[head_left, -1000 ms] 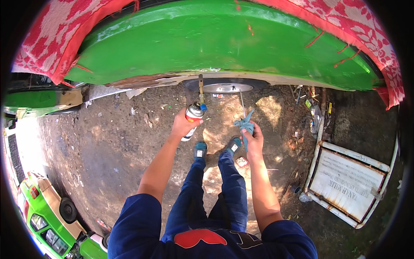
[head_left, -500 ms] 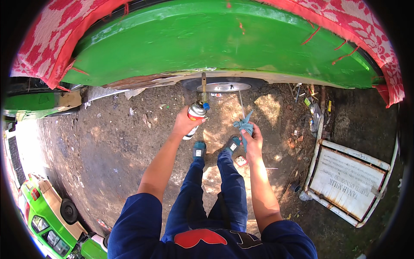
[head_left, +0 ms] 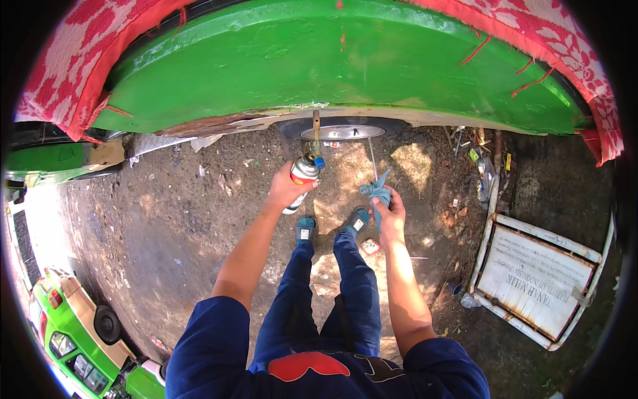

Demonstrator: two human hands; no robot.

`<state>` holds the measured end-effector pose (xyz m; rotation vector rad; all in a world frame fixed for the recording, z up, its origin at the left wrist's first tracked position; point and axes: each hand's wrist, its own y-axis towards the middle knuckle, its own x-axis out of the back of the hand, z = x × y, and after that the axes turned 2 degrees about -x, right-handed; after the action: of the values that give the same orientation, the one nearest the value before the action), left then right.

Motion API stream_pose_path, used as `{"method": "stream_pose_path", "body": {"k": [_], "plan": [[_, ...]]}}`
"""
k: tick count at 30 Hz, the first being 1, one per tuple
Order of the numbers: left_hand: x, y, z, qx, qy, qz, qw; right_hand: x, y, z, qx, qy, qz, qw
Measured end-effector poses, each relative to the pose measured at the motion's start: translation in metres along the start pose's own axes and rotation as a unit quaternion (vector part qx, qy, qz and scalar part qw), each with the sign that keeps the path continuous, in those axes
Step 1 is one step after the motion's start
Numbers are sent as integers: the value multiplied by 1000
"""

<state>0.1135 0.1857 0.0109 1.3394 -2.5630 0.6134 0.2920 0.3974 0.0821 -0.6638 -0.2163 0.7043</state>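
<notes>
You stand at a green car [head_left: 319,66] — left hand [head_left: 284,189] with fingers curled around a can [head_left: 304,173] topped by a torch [head_left: 316,132], right hand [head_left: 393,211] with fingers closed on blue cloth [head_left: 379,195] bunched around a thin rod [head_left: 373,157].

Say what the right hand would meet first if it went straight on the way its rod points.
Probably the wheel: the rod in the right hand points that way, though depth is unclear.

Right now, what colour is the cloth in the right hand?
Muted grey-blue; the cloth in the right hand shows best in the head view.
</notes>
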Motion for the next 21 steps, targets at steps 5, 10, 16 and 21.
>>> {"method": "stream_pose_path", "body": {"k": [5, 10, 16, 21], "plan": [[0, 2, 3, 6, 13, -2, 1000, 1, 3, -2, -1, 2, 6, 1000], [0, 3, -4, 20, 9, 1, 1000, 3, 3, -1, -4, -2, 4, 1000], [-3, 1, -5, 15, -3, -13, 1000, 3, 2, 0, -4, -6, 3, 1000], [2, -3, 1, 4, -33, -24, 999, 1, -1, 1, 4, -15, 4, 1000]]}}
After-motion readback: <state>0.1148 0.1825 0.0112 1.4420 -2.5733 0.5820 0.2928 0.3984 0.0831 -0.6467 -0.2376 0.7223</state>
